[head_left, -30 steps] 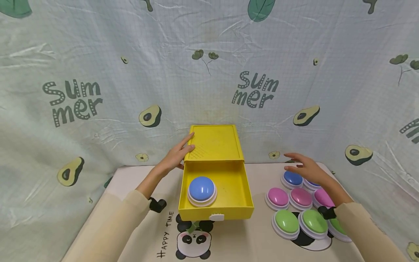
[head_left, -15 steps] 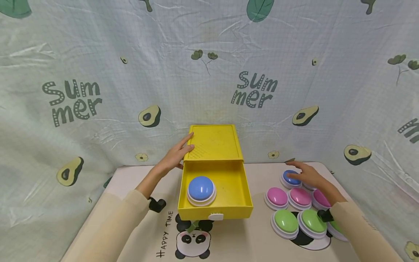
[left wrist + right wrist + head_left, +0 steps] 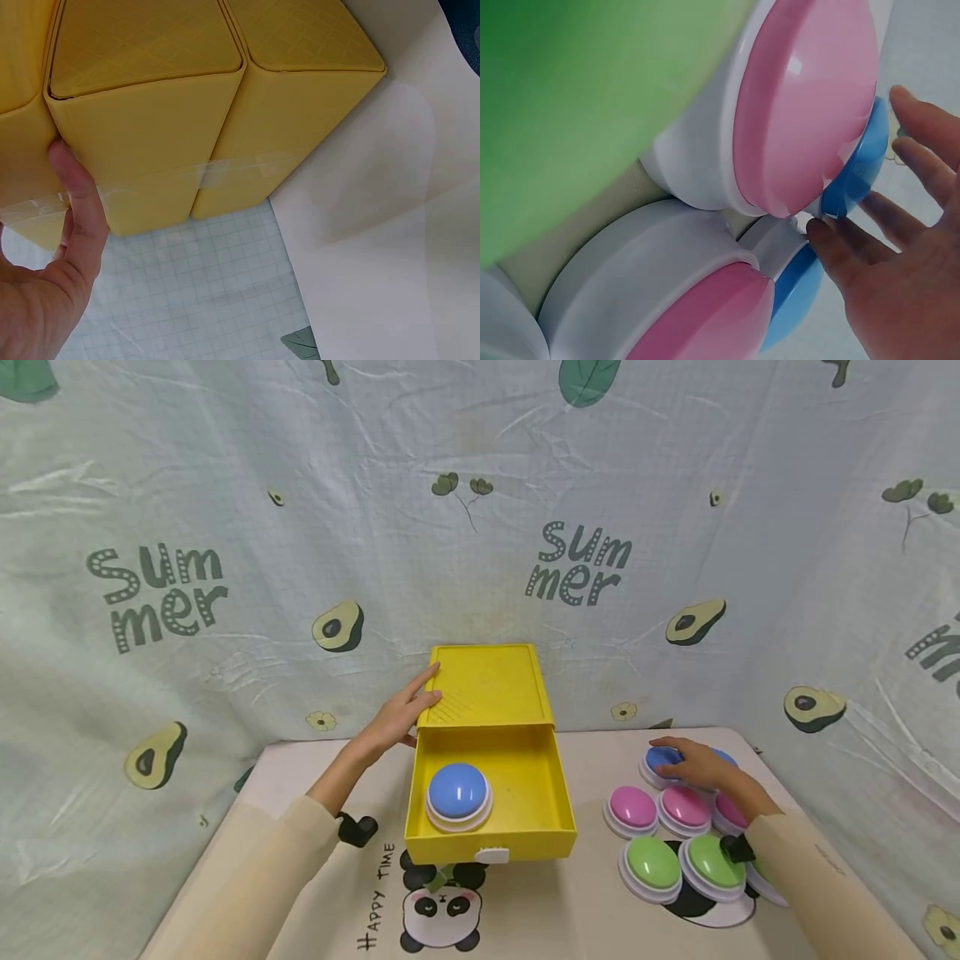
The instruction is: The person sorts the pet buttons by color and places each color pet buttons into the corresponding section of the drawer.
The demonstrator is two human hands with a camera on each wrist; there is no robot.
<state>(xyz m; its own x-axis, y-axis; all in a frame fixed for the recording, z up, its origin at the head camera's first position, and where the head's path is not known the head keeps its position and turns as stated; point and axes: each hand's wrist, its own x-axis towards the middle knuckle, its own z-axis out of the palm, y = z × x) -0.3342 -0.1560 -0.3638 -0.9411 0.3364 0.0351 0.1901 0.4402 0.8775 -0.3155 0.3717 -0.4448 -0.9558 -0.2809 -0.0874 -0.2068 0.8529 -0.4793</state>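
Right hand (image 3: 697, 764) was over the back-left blue button (image 3: 663, 760), thumb and fingers spread around its dome, not clenched; couldn't tell if the tips touched. That button sat on the table (image 3: 592, 910), right side, next to a second blue button (image 3: 725, 757) partly hidden behind the hand. Pink buttons (image 3: 632, 807) made up the middle row, green buttons (image 3: 652, 862) the front row, the rightmost of each partly covered by the right arm.

Left hand (image 3: 393, 720) was at the yellow box (image 3: 487, 685), fingers fairly straight, pressed to its left side and top edge, not wrapped around anything. Drawer (image 3: 525, 785) was pulled out, a single blue-domed button (image 3: 457, 792) in its left half, white handle (image 3: 492, 856) facing front. Panda print (image 3: 441, 914) showed below it.
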